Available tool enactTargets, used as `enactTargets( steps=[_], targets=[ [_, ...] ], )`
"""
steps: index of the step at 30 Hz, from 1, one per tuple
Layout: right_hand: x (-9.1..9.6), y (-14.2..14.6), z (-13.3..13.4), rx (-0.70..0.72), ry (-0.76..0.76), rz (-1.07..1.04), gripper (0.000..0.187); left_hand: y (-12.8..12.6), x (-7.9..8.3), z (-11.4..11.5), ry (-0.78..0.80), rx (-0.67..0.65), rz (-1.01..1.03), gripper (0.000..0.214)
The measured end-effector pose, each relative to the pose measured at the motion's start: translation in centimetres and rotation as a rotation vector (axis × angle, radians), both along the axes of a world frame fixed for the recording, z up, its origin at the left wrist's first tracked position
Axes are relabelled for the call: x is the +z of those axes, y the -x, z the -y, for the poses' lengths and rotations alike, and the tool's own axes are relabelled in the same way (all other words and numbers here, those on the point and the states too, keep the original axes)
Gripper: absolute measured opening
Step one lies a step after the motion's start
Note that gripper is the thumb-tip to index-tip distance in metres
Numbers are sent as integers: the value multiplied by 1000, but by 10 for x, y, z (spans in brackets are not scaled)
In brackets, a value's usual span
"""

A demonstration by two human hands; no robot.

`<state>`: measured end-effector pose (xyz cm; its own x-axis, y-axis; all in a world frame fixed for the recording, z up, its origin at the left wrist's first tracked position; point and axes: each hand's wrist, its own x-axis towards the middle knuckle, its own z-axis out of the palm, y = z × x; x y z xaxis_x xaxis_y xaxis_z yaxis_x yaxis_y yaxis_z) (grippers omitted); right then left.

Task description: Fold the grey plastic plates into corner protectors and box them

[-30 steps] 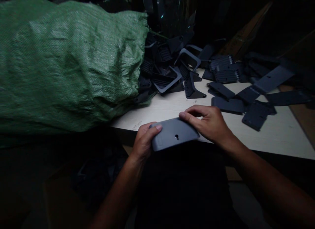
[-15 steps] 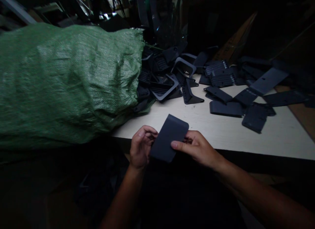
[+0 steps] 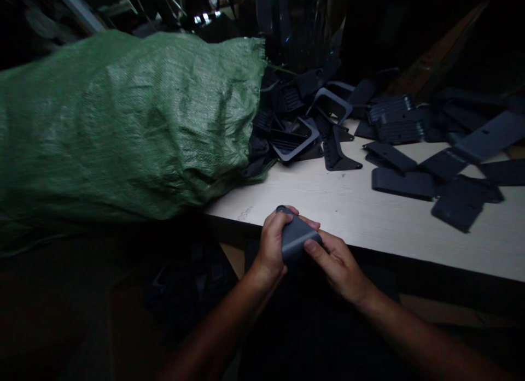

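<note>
A dark grey plastic part (image 3: 298,236) with a flat face and a rounded edge is held between both hands, just in front of the table edge. My left hand (image 3: 274,241) is closed round its left side, the thumb lying on top. From the right, my right hand (image 3: 334,258) grips the other end, thumb pressed against the rounded edge. The part's underside and several fingertips are hidden. On the table beyond lie similar flat dark parts (image 3: 404,182) and several bracket-shaped ones (image 3: 338,154).
A large green woven sack (image 3: 164,135) lies on the left, its mouth facing the heap of dark parts. The pale table (image 3: 320,195) runs off to the right. Below the table at left, an open cardboard box (image 3: 133,315) holds dark pieces. A cardboard piece (image 3: 443,50) leans at the back.
The dark part has been turned, so its rounded edge now faces me. My left hand has moved from loosely beside it to wrapped round it. The camera view has shifted left.
</note>
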<state>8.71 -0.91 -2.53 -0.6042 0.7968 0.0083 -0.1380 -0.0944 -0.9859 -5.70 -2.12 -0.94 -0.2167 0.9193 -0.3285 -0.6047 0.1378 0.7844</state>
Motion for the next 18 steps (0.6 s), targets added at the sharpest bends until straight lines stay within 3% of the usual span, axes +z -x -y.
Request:
enactTargets(
  steps=[6,11,14,18],
  targets=[
    [0,2,3,17,-15,25,38,1,5,9,13,59,-24,16],
    [-3,-11,-4,89,-44,123,31,11,15,2,120,100,207,13],
    [-7,-18,-5,141,44,119,30,18,9,-3,199,109,287,14],
    [-3,-25,-10,167,148,128,38,26,-12,-5,215,168,-35,22]
  ],
)
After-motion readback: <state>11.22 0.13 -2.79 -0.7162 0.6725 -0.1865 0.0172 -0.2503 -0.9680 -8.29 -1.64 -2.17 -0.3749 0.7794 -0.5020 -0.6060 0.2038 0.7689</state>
